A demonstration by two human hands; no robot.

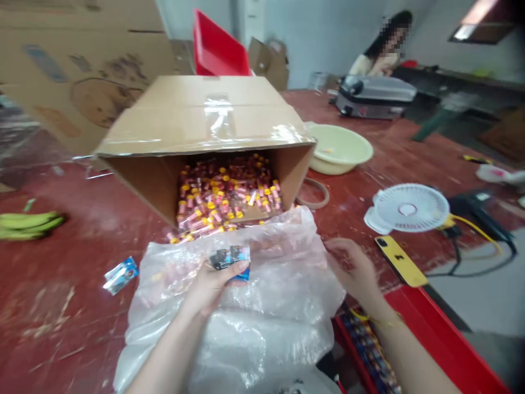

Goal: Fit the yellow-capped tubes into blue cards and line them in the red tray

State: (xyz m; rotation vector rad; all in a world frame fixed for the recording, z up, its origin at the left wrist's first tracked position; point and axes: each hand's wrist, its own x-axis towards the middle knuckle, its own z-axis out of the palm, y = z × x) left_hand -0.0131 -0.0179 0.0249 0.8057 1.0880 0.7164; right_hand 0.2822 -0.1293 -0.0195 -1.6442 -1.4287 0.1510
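Note:
My left hand [213, 282] is closed around a few small blue and black packets [230, 258], held over a big clear plastic bag [246, 306]. My right hand [356, 269] rests at the bag's right edge, fingers curled on the plastic. Just beyond the bag a cardboard box [205, 126] lies on its side, its mouth facing me, filled with several small tubes with yellow caps [225, 197]. Some tubes spill onto the red table [61, 284].
A loose packet [121, 275] lies left of the bag, bananas [28, 224] at the far left. A cream basin [338, 148], white fan [406, 209], yellow phone [400, 260] and red tray [430, 345] are on the right. A person sits at the far end.

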